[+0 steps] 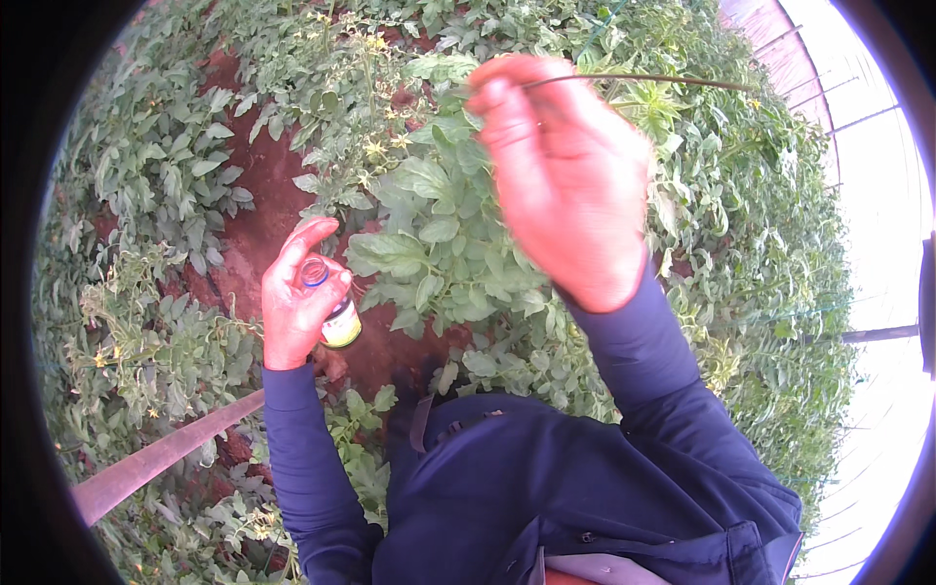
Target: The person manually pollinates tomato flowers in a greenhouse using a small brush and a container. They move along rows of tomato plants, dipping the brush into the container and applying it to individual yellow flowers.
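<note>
My left hand point(287, 314) is closed around the neck of a small glass bottle point(341, 328) with a white and yellow-green label. The bottle's mouth points up, and no cap is on it. Higher up and to the right, my right hand point(577, 185) pinches a thin dark stick point(673, 80) between thumb and fingers. The stick reaches out to the right over the leaves; motion blurs the hand a little. Leafy tomato plants point(429, 234) stand below and between my hands, some bearing yellow flowers point(375, 149).
A brownish pole point(161, 460) slants across the lower left, beside my left forearm. Reddish soil point(268, 200) runs between the plant rows. Dense foliage point(770, 253) fills the right side, before a pale, bright sheet wall point(887, 400) with dark ribs.
</note>
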`<action>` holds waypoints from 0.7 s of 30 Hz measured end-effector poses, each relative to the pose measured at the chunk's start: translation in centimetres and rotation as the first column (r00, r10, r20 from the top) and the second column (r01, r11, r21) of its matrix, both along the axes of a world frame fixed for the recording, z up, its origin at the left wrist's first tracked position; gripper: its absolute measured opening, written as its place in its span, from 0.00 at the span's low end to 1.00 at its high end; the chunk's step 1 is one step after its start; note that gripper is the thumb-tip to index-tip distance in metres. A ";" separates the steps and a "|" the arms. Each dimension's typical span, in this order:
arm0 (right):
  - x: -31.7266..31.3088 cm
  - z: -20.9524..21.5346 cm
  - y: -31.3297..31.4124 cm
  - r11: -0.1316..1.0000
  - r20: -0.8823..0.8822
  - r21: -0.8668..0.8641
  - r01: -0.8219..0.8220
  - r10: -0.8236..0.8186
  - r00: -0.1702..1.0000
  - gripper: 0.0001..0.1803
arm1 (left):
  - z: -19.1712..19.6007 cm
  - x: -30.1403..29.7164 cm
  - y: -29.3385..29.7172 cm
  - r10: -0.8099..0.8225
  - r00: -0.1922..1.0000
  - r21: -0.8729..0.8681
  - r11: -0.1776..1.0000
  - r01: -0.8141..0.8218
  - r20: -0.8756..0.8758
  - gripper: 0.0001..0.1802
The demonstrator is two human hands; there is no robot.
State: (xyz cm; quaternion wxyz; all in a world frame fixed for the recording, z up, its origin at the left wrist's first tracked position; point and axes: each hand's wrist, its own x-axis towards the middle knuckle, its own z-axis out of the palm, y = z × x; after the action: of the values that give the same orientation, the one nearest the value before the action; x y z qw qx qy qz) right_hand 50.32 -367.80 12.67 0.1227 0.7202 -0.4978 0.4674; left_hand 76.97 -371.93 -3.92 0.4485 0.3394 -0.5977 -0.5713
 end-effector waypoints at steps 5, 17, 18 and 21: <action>1.5 -7.2 -3.4 0.976 0.026 0.209 0.054 -0.060 0.998 0.06 | -0.2 0.5 0.5 -0.002 1.000 0.018 1.000 0.002 -0.002 0.33; 2.9 -11.7 -2.6 0.968 0.174 0.243 -0.056 0.013 0.985 0.06 | 0.4 5.1 0.6 0.091 0.996 0.030 0.995 -0.091 0.008 0.33; 3.1 -11.5 -2.6 0.974 0.136 0.226 -0.021 -0.010 0.991 0.06 | 0.5 5.5 0.4 0.089 0.996 0.028 0.996 -0.089 -0.008 0.33; 4.0 -10.9 -3.5 0.985 0.065 0.170 0.009 -0.021 0.998 0.06 | 0.6 6.4 -0.1 0.103 0.995 0.022 0.994 -0.103 0.002 0.34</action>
State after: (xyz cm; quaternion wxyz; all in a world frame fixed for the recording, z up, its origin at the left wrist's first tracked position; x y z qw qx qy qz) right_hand 54.33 -371.31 1.81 0.0477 0.7082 -0.5451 0.4461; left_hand 83.39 -372.05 -3.35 0.4733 0.3747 -0.5734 -0.5538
